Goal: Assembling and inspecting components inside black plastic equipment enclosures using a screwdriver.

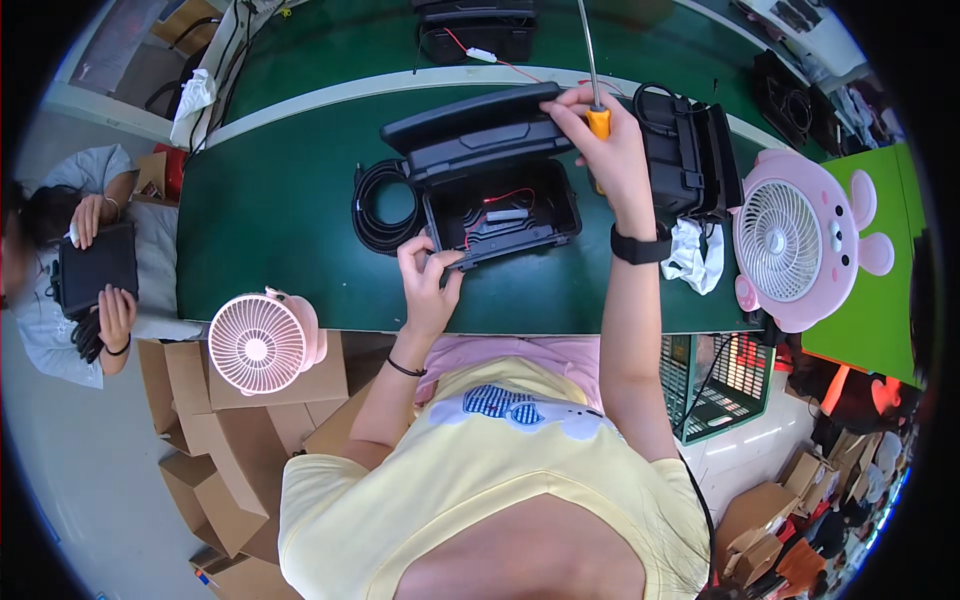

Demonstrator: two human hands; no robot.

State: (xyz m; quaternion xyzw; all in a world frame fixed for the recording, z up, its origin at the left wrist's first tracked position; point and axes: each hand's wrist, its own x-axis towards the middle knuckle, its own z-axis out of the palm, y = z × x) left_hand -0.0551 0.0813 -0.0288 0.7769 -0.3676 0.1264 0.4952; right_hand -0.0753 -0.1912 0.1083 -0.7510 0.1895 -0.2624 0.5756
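A black plastic box (535, 240) stands on the green table in front of me with its lid (470, 122) raised. Inside it lie a small grey-white module (507, 215) and a thin red wire (512, 195). My left hand (428, 290) pinches the box's near left rim between thumb and fingers. At the lid's right end, my right hand (618, 150) is closed round the yellow-orange handle of a screwdriver (599, 123), its shaft pointing up. Fingertips of that same hand touch the lid's corner. Beside the box on the left is a coiled black cable (364, 212).
Several black boxes (675, 160) stand right of my right hand, near a white bag (694, 258) and a pink fan (785, 240). A smaller pink fan (258, 343) is at the front left edge. At far left, a person (85, 200) holds a black case.
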